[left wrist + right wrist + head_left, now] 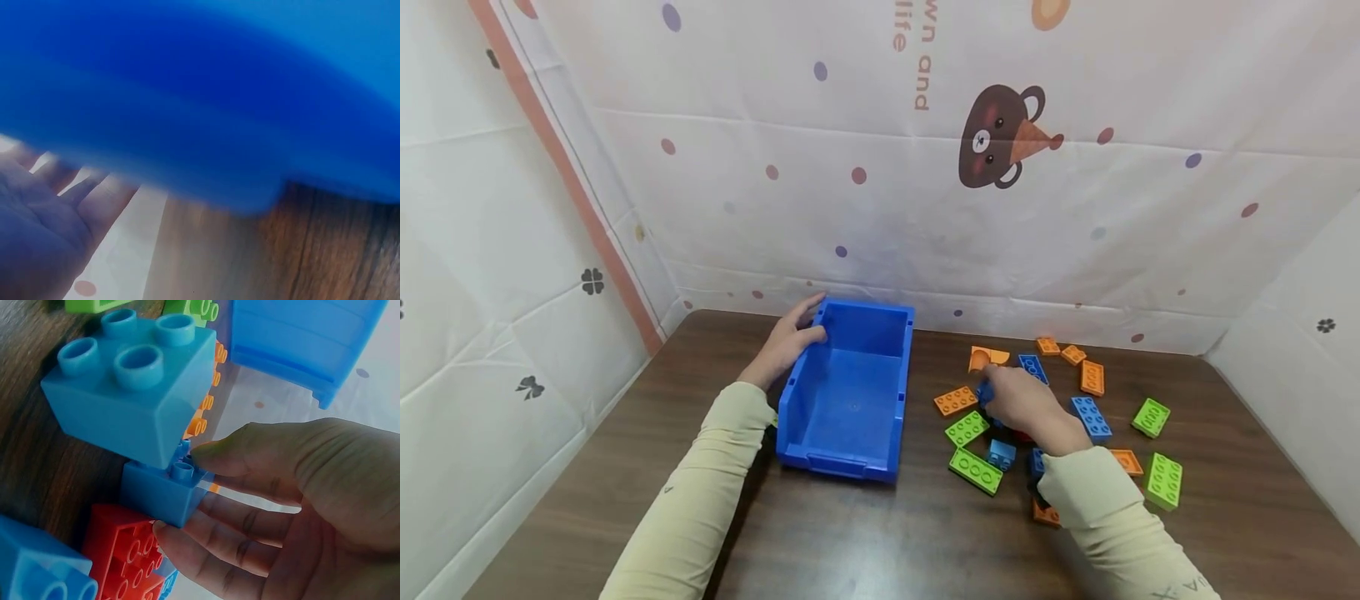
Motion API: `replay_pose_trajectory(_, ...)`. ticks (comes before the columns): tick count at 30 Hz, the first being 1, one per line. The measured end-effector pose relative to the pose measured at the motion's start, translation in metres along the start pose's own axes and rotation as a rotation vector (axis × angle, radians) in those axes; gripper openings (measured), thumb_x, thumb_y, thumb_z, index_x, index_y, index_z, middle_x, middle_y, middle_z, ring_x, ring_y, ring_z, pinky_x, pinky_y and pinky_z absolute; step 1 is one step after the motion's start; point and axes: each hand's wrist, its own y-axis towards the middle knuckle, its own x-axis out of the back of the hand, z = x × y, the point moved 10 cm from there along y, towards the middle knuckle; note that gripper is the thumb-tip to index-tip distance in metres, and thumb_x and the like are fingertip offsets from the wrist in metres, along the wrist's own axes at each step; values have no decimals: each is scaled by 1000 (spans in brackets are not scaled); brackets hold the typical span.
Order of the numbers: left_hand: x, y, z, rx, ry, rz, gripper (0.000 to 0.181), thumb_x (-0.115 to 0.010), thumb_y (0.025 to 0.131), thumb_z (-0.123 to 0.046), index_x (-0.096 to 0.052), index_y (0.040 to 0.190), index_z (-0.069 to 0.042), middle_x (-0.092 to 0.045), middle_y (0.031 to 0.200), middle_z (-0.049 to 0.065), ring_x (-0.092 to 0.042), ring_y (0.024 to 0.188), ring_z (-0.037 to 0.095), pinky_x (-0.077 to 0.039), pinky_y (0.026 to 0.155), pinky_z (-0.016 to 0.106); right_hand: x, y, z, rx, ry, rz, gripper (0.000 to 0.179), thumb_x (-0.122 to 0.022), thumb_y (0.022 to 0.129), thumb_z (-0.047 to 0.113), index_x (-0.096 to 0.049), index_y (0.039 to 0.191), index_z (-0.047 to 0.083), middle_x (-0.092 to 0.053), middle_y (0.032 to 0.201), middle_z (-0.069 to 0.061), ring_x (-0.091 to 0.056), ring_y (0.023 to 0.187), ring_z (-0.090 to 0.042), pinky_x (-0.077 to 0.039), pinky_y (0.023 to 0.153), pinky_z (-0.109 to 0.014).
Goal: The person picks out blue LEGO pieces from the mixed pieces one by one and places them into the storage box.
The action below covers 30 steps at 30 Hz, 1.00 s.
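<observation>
Dark wood table (865,542): left hand (786,340) grips the blue bin (853,400) at its left wall; right hand (1025,404), right of the bin, pinches a blue brick (153,492). Brick probably light, rigid, slightly slick; hold across opposite side faces.

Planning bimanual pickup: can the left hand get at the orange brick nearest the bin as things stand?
Probably not directly: the left hand holds the left side of the blue bin, which stands between it and the orange brick.
</observation>
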Motion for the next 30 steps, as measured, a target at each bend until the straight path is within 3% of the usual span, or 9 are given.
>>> replay_pose_trajectory(10,-1,-3,4,16,-57,-46,70,-60,103,-17,-33,168,-21,-40,165,21,-41,147,49,-38,111,72,6,-5,-1,-12,54,-24,47,-73,93,2,-61,138,-5,-72,112,-19,-61,82,-26,-58,74,-47)
replay_pose_trajectory(22,-2,-8,10,25,-78,-63,69,-58,105,-19,-31,169,-23,-36,168,20,-36,152,46,-34,115,72,40,-20,14,14,142,-166,50,-74,98,9,-58,143,-4,-65,133,-30,-68,109,-43,-57,90,-63)
replay_pose_trajectory(30,-2,-6,7,24,-79,-68,70,-60,105,-21,-31,169,-25,-36,168,19,-37,150,48,-35,113,73,47,-16,28,74,183,-240,48,-71,98,9,-59,143,-2,-66,133,-29,-66,112,-44,-56,93,-64)
